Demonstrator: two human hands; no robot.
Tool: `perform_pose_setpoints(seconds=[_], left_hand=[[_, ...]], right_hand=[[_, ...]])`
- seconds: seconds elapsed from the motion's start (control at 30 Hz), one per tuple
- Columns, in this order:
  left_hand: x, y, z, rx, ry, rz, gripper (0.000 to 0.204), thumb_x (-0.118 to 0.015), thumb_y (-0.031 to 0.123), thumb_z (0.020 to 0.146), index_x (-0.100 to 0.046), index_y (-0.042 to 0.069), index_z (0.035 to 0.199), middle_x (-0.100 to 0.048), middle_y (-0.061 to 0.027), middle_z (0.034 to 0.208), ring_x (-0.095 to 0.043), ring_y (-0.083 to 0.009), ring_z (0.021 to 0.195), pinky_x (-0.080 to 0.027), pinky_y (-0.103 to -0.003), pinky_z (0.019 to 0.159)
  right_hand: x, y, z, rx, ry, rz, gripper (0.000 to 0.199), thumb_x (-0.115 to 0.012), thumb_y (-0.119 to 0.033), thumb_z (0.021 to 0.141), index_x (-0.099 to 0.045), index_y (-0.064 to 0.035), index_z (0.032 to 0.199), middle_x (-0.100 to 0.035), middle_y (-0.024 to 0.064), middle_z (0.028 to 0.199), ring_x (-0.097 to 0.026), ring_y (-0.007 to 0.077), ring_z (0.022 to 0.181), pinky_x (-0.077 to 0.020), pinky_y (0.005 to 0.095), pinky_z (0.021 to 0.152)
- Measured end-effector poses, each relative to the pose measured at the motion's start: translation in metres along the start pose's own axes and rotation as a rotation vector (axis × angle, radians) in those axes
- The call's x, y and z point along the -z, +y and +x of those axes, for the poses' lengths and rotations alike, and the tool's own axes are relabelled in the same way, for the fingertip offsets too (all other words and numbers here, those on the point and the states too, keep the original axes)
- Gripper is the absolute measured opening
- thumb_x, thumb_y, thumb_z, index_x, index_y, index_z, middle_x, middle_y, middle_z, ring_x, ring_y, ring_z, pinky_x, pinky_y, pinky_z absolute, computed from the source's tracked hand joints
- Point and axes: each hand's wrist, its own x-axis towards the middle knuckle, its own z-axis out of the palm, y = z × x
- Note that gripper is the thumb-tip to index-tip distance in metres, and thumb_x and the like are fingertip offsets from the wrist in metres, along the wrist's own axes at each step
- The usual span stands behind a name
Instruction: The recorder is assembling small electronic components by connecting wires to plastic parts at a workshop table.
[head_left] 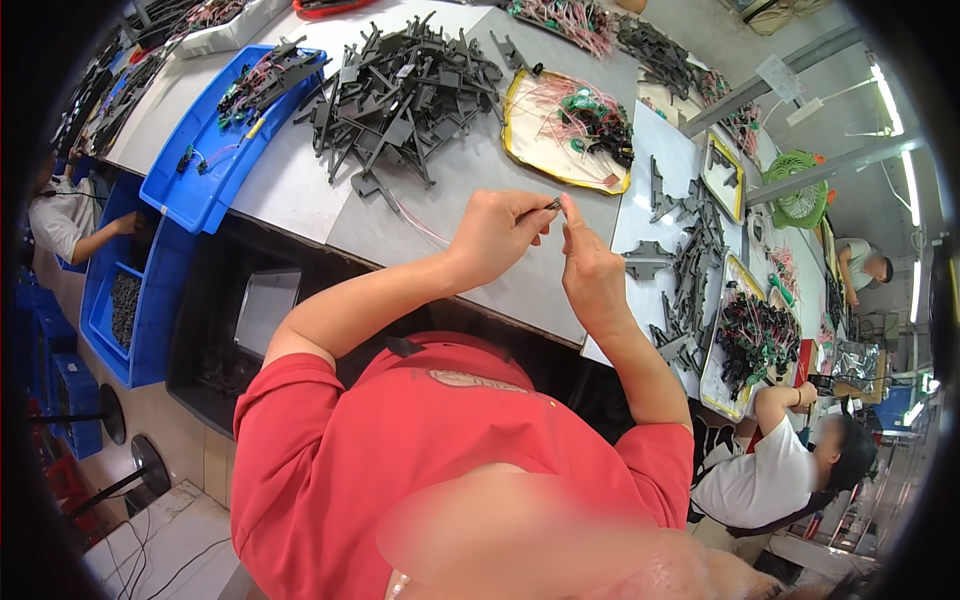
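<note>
Small dark part (553, 205), held up over the counter (535, 285) where the fingertips of both hands come together.

The left hand (488, 238) pinches it between thumb and finger, a grip that probably suits so tiny a piece; the right hand (595, 268) is right up against it, though I cannot tell whether its fingers grip too. A black plastic piece (370, 187) with pink wires (415, 220) lies near, just beside the pile of black pieces (400, 100). The yellow-rimmed tray (528, 150) and blue tray (178, 195) sit farther out, their raised edges presumably keeping loose wired bits together.
</note>
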Motion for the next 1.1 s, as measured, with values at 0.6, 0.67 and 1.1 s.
perform_pose_setpoints(seconds=[0.6,0.67,1.1], left_hand=[[-0.006,-0.001,0.011,0.322,-0.404,-0.285,0.025,-0.054,0.020,0.089,-0.056,0.004,0.109,-0.060,-0.0006,0.079,-0.054,-0.0054,0.054,-0.034,-0.016,0.041],[-0.007,0.000,0.020,0.361,-0.511,-0.259,0.026,-0.051,0.012,0.089,-0.055,0.001,0.112,-0.060,-0.0033,0.082,-0.061,-0.0091,0.066,-0.047,-0.020,0.051],[-0.017,-0.034,0.049,0.602,-0.497,-0.483,0.038,-0.048,-0.001,0.082,-0.051,-0.001,0.120,-0.060,-0.0067,0.093,-0.062,-0.0114,0.073,-0.049,-0.024,0.069]], right_hand=[[0.018,0.021,0.021,-0.605,0.146,1.261,0.017,-0.059,-0.022,0.087,-0.058,-0.0049,0.084,-0.047,-0.0051,0.060,-0.038,0.0014,0.050,-0.0278,0.0168,0.044],[0.014,0.032,0.021,-0.638,0.181,1.284,0.017,-0.059,-0.022,0.087,-0.057,-0.0053,0.084,-0.046,-0.0050,0.059,-0.037,0.0014,0.048,-0.0271,0.0168,0.044],[-0.014,0.066,0.021,-0.762,-0.124,1.183,0.026,-0.061,-0.014,0.084,-0.061,-0.0018,0.107,-0.049,-0.0077,0.061,-0.035,0.0003,0.048,-0.0256,0.0162,0.043]])
